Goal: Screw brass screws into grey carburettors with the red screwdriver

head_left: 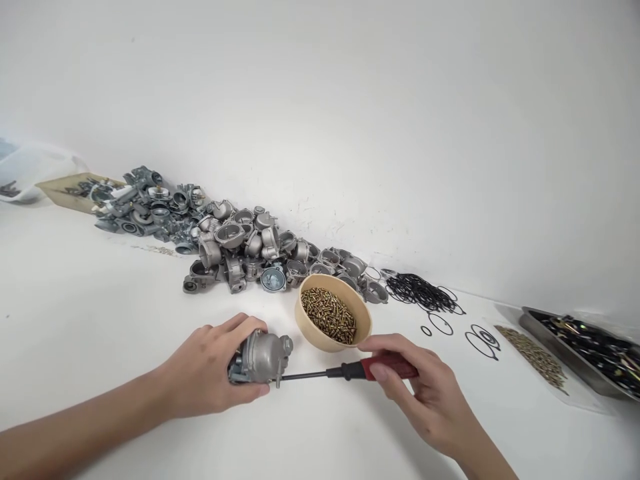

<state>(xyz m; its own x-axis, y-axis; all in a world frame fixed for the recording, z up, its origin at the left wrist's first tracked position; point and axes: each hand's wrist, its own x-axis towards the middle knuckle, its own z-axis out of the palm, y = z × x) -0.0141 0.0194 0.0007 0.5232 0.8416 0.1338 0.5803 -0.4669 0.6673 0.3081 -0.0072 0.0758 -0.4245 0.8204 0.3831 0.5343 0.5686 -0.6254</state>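
Observation:
A grey metal carburetor (266, 355) lies on its side in the grip of my left hand (213, 363), its rounded float bowl facing right. My right hand (417, 380) is closed around the red and black handle of a screwdriver (355, 371). The screwdriver's dark shaft runs left to the lower edge of the bowl, where its tip meets the carburetor; the exact contact is hidden. Just behind the screwdriver stands a tan round tub (320, 338) filled with small brass-coloured screws (330, 317).
Along the wall lie a heap of float bowls (250, 243) and darker carburetor bodies (160, 210). Black rubber rings (423, 292) lie to the right, then a spread of small brass parts (533, 357) and a metal tray (565, 350). A yellowish box (65, 190) stands far left.

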